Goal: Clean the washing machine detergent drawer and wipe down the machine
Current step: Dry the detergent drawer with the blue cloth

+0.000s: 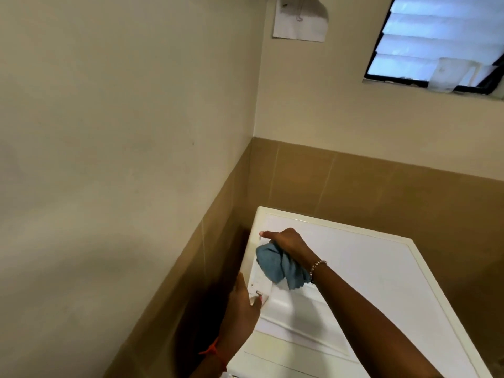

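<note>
**A:** What is furthest left?

**B:** A plain cream wall (109,105), with a brown tile band (191,268) below it running down toward 7 o'clock.

**A:** And the left hand?

**B:** The left hand (241,304) is at 6 o'clock, with an orange band (211,350) on its wrist. The thumb points up, and the fingers (255,300) meet the left edge of the white washing machine (381,282). I cannot tell whether they grip that edge or only touch it.

**A:** Where is the cloth?

**B:** The blue cloth (275,268) is just above that hand. It is bunched and lies on the machine's top near the left edge. The right hand (287,241) is on top of it with its fingers curled round the cloth. Only the index finger is straight. It points to 9 o'clock, and its tip is at the top's left rim.

**A:** Anything on that arm?

**B:** There is a beaded bracelet (317,268) at the wrist. The forearm comes in from 5 o'clock across the machine's top.

**A:** Where does the machine stand?

**B:** It is at 5 o'clock, pushed into the corner where the two tiled walls meet.

**A:** And higher up?

**B:** A sheet of paper (300,20) hangs on the back wall at 12 o'clock. A louvred window (441,39) in a black frame is at 1 o'clock.
</note>
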Tool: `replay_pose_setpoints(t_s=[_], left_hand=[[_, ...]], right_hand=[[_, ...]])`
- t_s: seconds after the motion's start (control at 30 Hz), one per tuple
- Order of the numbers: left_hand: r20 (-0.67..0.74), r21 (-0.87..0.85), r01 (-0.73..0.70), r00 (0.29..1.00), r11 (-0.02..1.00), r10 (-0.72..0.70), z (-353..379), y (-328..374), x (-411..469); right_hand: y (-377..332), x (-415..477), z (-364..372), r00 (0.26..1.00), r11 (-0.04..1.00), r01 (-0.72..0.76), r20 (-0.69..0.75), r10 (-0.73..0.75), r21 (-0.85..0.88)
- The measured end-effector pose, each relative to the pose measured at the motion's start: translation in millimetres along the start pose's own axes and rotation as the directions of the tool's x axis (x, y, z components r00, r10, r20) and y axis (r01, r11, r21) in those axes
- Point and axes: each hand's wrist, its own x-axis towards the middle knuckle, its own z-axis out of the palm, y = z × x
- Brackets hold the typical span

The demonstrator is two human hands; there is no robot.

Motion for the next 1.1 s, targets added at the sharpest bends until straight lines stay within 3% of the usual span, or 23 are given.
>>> replay_pose_setpoints(t_s=[0.17, 0.27, 0.4, 0.53, 0.6, 0.7, 0.83, 0.93, 1.1], left_hand=[[-0.031, -0.063, -0.045, 0.999, 0.997, 0.043, -3.2, 1.5, -4.0], [-0.057, -0.001, -0.065, 0.996, 0.998, 0.065, -1.8, 4.0, -1.3], [-0.078, -0.004, -0.126, 0.989, 0.992, 0.126, -1.8, 14.6, 0.4], [-0.053, -0.063, -0.281, 0.959, 0.958, 0.278, -12.4, 30.5, 18.6], [-0.145, -0.082, -0.411, 0.906, 0.908, 0.397, -15.7, 31.8, 33.4], [-0.292, -0.072, -0.589, 0.784, 0.805, 0.548, -26.2, 41.4, 47.1], [-0.404, 0.09, -0.731, 0.595, 0.677, 0.695, -42.2, 62.4, 56.3], [-0.347, 0.227, -0.797, 0.472, 0.56, 0.811, -43.7, 68.2, 57.7], [-0.182, 0.369, -0.835, 0.367, 0.409, 0.912, -24.6, 56.4, 54.1]], right_hand=[[-1.7, 18.8, 16.9, 0.999, 0.99, 0.037, -0.002, -0.037, -0.139], [-0.5, 18.3, 15.5, 0.999, 0.996, 0.044, 0.013, -0.043, -0.082], [-10.6, 12.7, 4.2, 0.995, 0.997, 0.055, -0.084, -0.059, -0.054], [-29.1, 1.2, -28.2, 0.979, 0.979, 0.115, -0.185, -0.084, 0.167], [-42.9, -5.9, -53.1, 0.98, 0.941, 0.103, -0.193, -0.041, 0.321], [-55.0, -20.9, -95.5, 0.985, 0.92, 0.021, -0.164, 0.047, 0.391], [-42.9, -56.0, -134.5, 1.0, 0.852, 0.012, -0.028, 0.003, 0.523], [-23.0, -77.6, -151.7, 0.999, 0.826, 0.006, 0.027, -0.025, 0.564], [36.0, -87.2, -153.5, 0.999, 0.842, 0.023, 0.024, -0.043, 0.538]])
